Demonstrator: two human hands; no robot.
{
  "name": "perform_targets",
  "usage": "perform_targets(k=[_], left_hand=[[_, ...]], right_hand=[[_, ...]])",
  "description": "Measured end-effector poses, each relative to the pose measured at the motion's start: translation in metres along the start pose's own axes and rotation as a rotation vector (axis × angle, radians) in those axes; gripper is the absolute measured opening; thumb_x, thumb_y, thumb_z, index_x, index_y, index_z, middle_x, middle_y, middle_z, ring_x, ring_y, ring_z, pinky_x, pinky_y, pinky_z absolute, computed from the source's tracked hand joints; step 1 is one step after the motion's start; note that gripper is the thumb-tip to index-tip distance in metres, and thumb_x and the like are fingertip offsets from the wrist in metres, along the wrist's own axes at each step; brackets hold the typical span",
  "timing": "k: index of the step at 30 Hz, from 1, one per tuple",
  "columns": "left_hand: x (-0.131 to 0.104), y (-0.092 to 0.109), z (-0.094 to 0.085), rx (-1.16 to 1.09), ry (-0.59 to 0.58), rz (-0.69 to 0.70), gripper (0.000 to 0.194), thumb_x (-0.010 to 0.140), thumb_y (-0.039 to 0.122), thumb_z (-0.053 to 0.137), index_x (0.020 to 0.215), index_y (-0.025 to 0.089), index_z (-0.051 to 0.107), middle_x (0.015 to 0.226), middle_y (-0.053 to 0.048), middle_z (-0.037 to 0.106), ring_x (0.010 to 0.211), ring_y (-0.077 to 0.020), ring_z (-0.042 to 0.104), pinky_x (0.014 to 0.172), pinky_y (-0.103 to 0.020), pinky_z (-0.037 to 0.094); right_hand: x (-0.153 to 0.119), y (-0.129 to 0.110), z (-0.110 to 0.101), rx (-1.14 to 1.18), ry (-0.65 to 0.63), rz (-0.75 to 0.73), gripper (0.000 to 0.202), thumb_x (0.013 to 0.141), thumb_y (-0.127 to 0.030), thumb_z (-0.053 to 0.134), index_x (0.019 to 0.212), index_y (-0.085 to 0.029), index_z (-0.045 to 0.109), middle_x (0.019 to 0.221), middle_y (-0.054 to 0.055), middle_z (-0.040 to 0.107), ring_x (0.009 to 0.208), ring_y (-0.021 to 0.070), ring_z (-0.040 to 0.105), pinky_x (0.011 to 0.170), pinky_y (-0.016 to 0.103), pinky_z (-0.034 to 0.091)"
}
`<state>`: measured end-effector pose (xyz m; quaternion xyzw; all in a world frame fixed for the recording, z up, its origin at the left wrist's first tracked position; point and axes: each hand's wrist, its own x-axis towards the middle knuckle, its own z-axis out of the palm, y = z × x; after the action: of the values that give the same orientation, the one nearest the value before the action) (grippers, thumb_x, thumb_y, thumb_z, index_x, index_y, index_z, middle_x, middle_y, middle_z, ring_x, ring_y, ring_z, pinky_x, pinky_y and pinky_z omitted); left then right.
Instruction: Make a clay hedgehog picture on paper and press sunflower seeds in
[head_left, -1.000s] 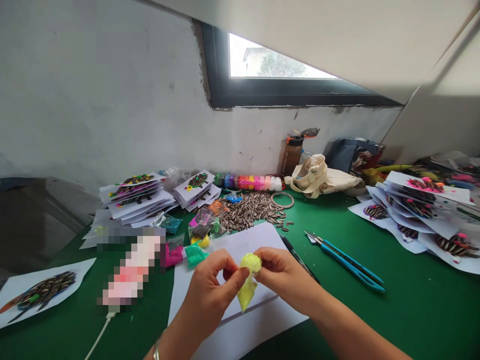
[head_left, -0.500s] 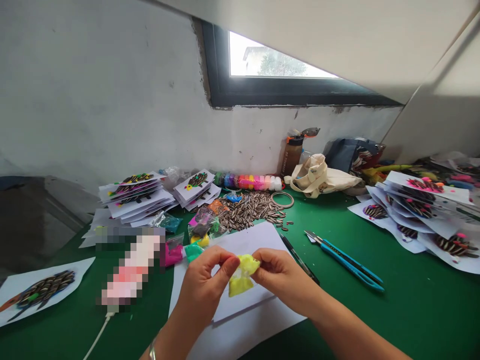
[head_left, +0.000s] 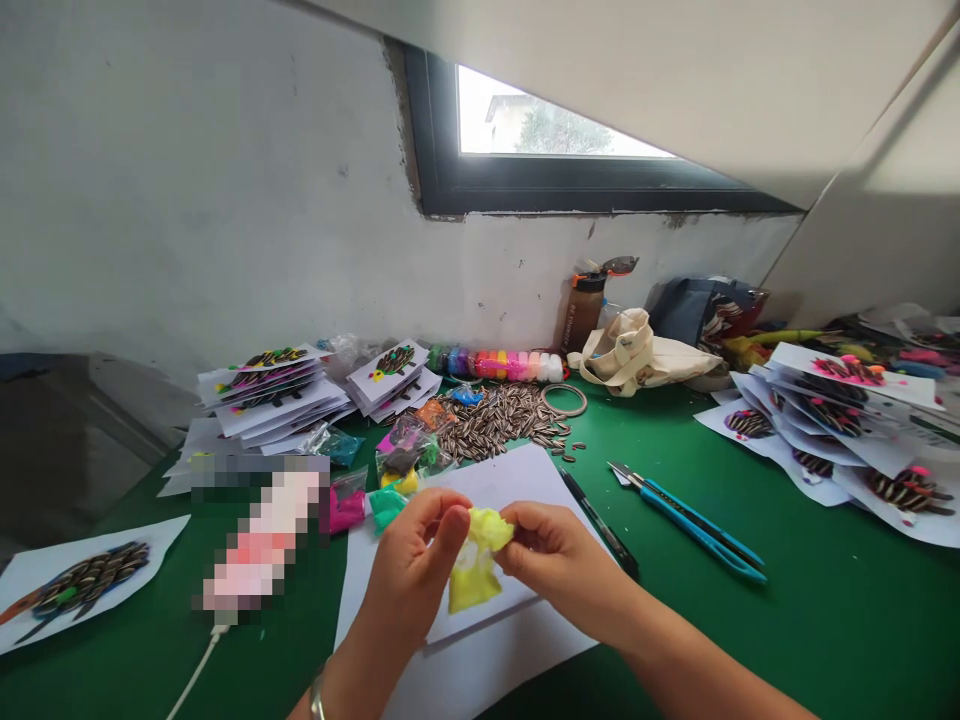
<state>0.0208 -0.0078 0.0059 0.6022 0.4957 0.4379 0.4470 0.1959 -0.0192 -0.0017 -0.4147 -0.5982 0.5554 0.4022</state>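
A small clear bag of yellow modelling clay [head_left: 474,587] hangs between my hands above a stack of white paper [head_left: 517,480]. My left hand [head_left: 418,545] is closed on the bag's upper left side, thumb raised along it. With thumb and fingertips, my right hand [head_left: 553,548] pinches the soft yellow clay bulging at the bag's top right. The lower part of the bag still holds a flat yellow lump. Fingers partly cover the bag's opening.
Sunflower seeds [head_left: 499,420] lie in a heap behind the paper, beside coloured clay bags [head_left: 405,445]. A black pen [head_left: 600,522] and a blue utility knife [head_left: 686,520] lie right. Stacked seed pictures [head_left: 270,400] stand left, more pictures [head_left: 840,420] right. A brown bottle [head_left: 585,310] stands behind.
Both hands have shifted slightly left, and the bag has tilted and dropped a little. More of the yellow clay bulges at the top between my fingers.
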Motion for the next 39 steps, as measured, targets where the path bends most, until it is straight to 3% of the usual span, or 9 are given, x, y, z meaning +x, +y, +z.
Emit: perform_targets(k=[3, 6, 9, 12, 16, 28, 39], left_hand=[[0.001, 0.002, 0.002, -0.191, -0.097, -0.119, 0.048, 0.075, 0.057, 0.066, 0.104, 0.017, 0.065, 0.092, -0.007, 0.064, 0.078, -0.0192, 0.059, 0.066, -0.027, 0.047], [0.001, 0.003, 0.004, -0.293, -0.172, -0.187, 0.038, 0.076, 0.049, 0.069, 0.094, 0.015, 0.068, 0.082, -0.005, 0.064, 0.073, -0.0166, 0.058, 0.064, -0.026, 0.047], [0.002, 0.002, 0.003, -0.307, -0.15, -0.231, 0.034, 0.076, 0.047, 0.07, 0.085, 0.014, 0.069, 0.075, -0.003, 0.062, 0.065, -0.0131, 0.053, 0.058, -0.023, 0.043], [0.003, 0.0, 0.002, -0.277, -0.126, -0.226, 0.033, 0.076, 0.047, 0.069, 0.083, 0.015, 0.068, 0.074, -0.003, 0.061, 0.064, -0.0126, 0.051, 0.057, -0.023, 0.042], [0.002, -0.001, 0.002, -0.22, -0.14, -0.189, 0.034, 0.077, 0.048, 0.068, 0.08, 0.015, 0.068, 0.071, -0.001, 0.057, 0.062, -0.0117, 0.047, 0.055, -0.022, 0.039], [-0.001, -0.003, 0.008, 0.041, -0.115, -0.06, 0.032, 0.084, 0.046, 0.06, 0.08, 0.016, 0.069, 0.07, -0.002, 0.058, 0.063, -0.0132, 0.046, 0.054, -0.022, 0.037], [0.0, -0.002, 0.007, 0.043, -0.104, -0.064, 0.034, 0.082, 0.049, 0.059, 0.082, 0.017, 0.069, 0.072, -0.003, 0.059, 0.063, -0.0142, 0.047, 0.055, -0.023, 0.038]], right_hand=[[0.001, -0.001, 0.0, 0.062, 0.067, -0.001, 0.016, 0.082, -0.028, 0.06, 0.074, -0.015, 0.062, 0.067, -0.002, 0.052, 0.063, 0.0103, 0.045, 0.058, 0.022, 0.036], [0.002, -0.001, -0.001, 0.09, 0.113, -0.01, 0.015, 0.082, -0.029, 0.06, 0.075, -0.015, 0.061, 0.067, -0.002, 0.054, 0.063, 0.0103, 0.047, 0.058, 0.022, 0.038], [0.001, 0.001, -0.002, -0.003, 0.174, -0.053, 0.016, 0.08, -0.025, 0.063, 0.095, -0.018, 0.062, 0.083, 0.001, 0.06, 0.071, 0.0122, 0.054, 0.064, 0.024, 0.044], [-0.003, 0.001, -0.003, -0.162, 0.267, -0.222, 0.033, 0.079, -0.017, 0.062, 0.11, -0.023, 0.055, 0.099, 0.003, 0.058, 0.079, 0.0138, 0.056, 0.073, 0.028, 0.049], [-0.005, 0.002, -0.004, -0.339, 0.288, -0.4, 0.024, 0.082, -0.012, 0.056, 0.102, -0.024, 0.059, 0.105, 0.005, 0.056, 0.081, 0.0137, 0.055, 0.075, 0.029, 0.049], [-0.004, 0.007, -0.001, -0.621, 0.343, -0.4, 0.019, 0.082, -0.008, 0.054, 0.095, -0.022, 0.055, 0.106, 0.007, 0.056, 0.1, 0.0204, 0.055, 0.086, 0.035, 0.048], [-0.001, 0.009, -0.002, -0.557, 0.314, -0.338, 0.016, 0.083, -0.012, 0.053, 0.095, -0.022, 0.057, 0.107, 0.007, 0.056, 0.1, 0.0204, 0.054, 0.083, 0.033, 0.047]])
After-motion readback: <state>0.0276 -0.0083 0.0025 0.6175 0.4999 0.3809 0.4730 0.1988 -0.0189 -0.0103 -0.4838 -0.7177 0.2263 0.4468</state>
